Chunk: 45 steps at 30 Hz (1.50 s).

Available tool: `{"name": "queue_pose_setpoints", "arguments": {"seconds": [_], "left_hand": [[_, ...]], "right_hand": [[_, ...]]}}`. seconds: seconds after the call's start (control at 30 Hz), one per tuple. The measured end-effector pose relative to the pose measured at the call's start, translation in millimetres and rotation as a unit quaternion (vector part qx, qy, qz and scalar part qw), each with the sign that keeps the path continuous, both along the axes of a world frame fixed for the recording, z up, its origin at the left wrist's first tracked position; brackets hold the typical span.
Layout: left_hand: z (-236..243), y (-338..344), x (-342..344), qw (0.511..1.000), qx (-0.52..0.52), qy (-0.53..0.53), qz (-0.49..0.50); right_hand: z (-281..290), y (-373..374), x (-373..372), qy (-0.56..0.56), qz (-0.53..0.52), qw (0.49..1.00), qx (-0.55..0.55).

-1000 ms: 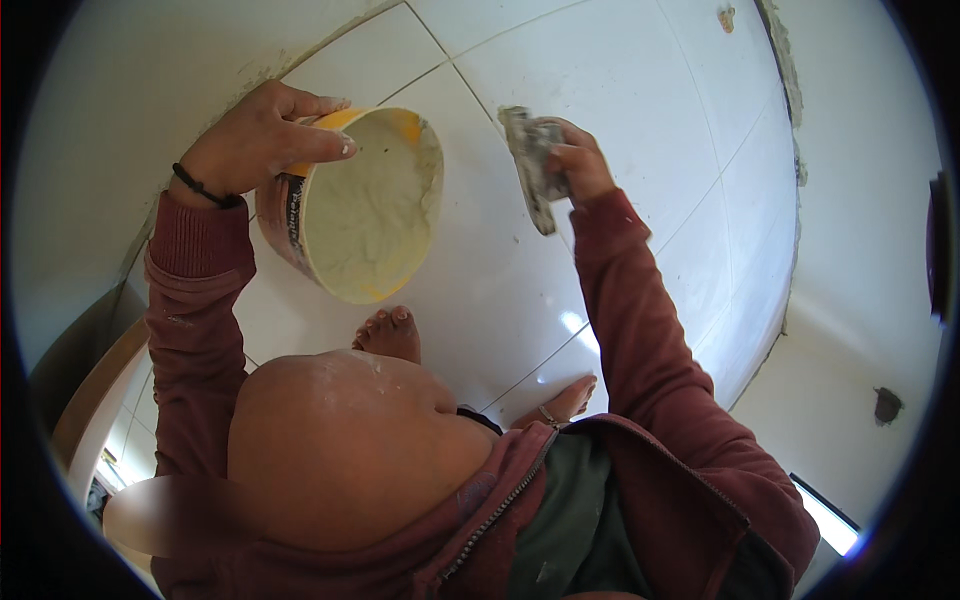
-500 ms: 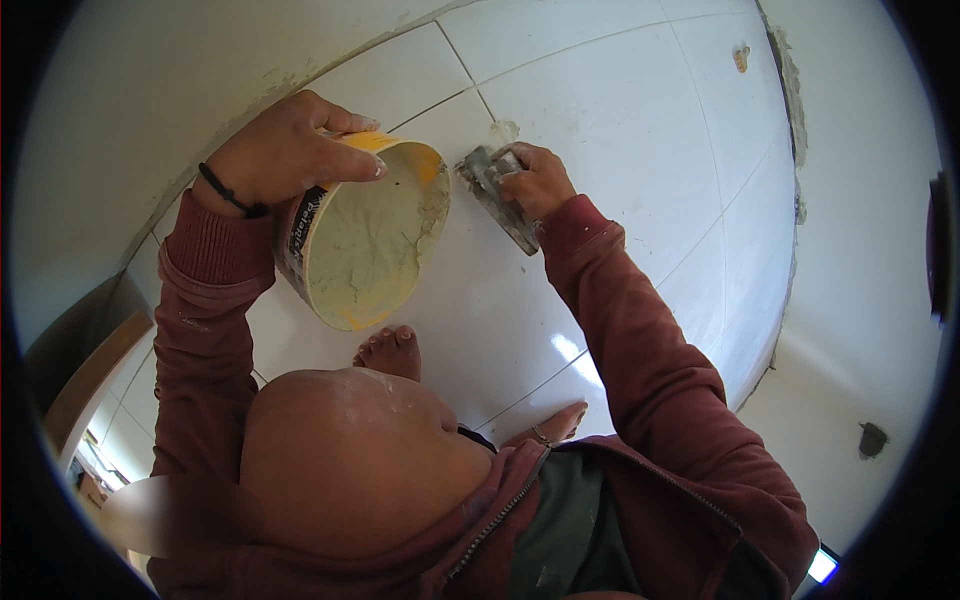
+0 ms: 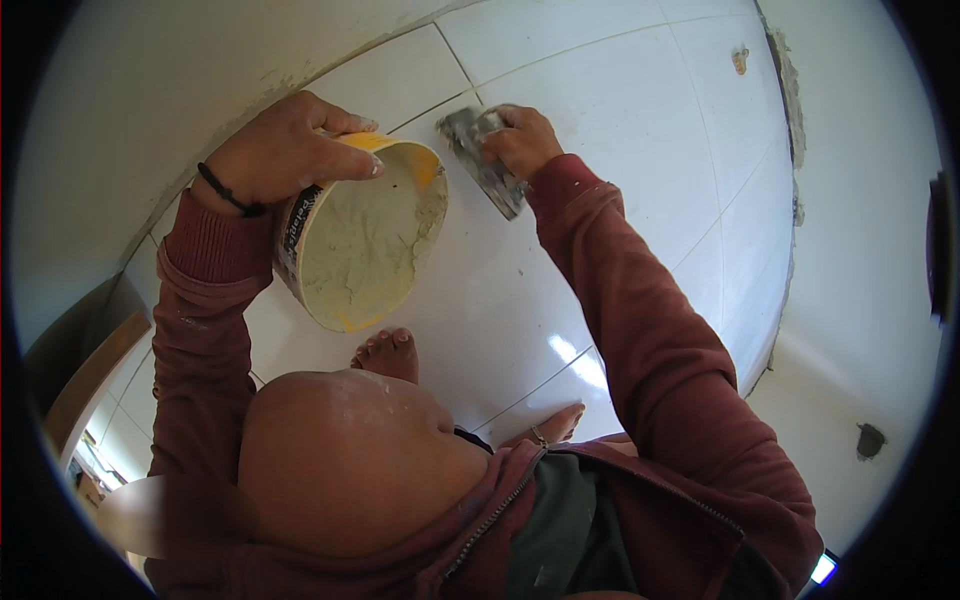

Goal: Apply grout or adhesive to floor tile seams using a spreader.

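My left hand (image 3: 290, 150) grips the rim of a round bucket (image 3: 413, 154) with a yellow inside edge, thumb over the rim and fingers on its outer side. The bucket is tilted, its mouth toward me, and pale greenish-grey paste (image 3: 360, 240) coats its inside. To the right of the bucket, my right hand (image 3: 528, 142) is closed around the handle of a flat plastering trowel (image 3: 487, 172). Its metal blade is smeared with paste and slightly blurred. The trowel is over the white tiles, apart from the bucket; whether it touches the floor I cannot tell.
White floor tiles (image 3: 610, 130) with dark joints spread around me. A wall (image 3: 200, 80) rises on the left, another (image 3: 850, 300) on the right with a dark hole (image 3: 871, 441). My bare feet (image 3: 388, 352) stand below the bucket. A brown-edged board (image 3: 95, 385) is at left.
My right hand and the trowel have moved away from me and slightly left. The patch of paste seen beyond the trowel earlier is now covered from view. The bucket and left hand have barely shifted.
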<state>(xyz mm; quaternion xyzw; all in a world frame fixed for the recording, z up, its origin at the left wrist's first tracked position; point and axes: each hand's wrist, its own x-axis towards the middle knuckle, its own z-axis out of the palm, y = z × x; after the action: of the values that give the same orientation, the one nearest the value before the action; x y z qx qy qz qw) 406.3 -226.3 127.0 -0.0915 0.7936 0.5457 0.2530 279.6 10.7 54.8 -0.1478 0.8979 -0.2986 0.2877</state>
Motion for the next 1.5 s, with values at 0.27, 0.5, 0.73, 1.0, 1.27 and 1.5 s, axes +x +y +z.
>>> {"name": "queue_pose_setpoints", "arguments": {"seconds": [0.27,0.5,0.73,1.0,1.27,1.5], "left_hand": [[1.0,1.8,1.9,0.997,-0.067,0.033,0.007],[3.6,0.2,1.8,0.995,-0.090,0.040,0.003],[-0.7,-0.6,0.7,0.999,-0.043,0.020,0.002],[-6.8,-1.1,-5.6,1.000,-0.021,-0.005,-0.020],[-5.8,4.3,-6.1,0.999,0.051,-0.016,-0.008],[-2.3,2.9,1.2,1.000,0.006,-0.011,0.004]], "right_hand": [[0.8,-13.4,-5.9,-0.003,0.024,1.000,0.014],[-5.2,-12.2,-27.8,-0.022,0.037,0.999,0.022],[6.1,-18.8,-62.7,0.073,0.196,0.974,0.088],[-5.0,-47.5,-80.5,0.159,0.306,0.924,0.162],[10.2,24.4,-49.6,0.108,0.378,0.895,0.213],[28.9,81.9,-35.2,-0.085,0.341,0.911,0.218]]}}
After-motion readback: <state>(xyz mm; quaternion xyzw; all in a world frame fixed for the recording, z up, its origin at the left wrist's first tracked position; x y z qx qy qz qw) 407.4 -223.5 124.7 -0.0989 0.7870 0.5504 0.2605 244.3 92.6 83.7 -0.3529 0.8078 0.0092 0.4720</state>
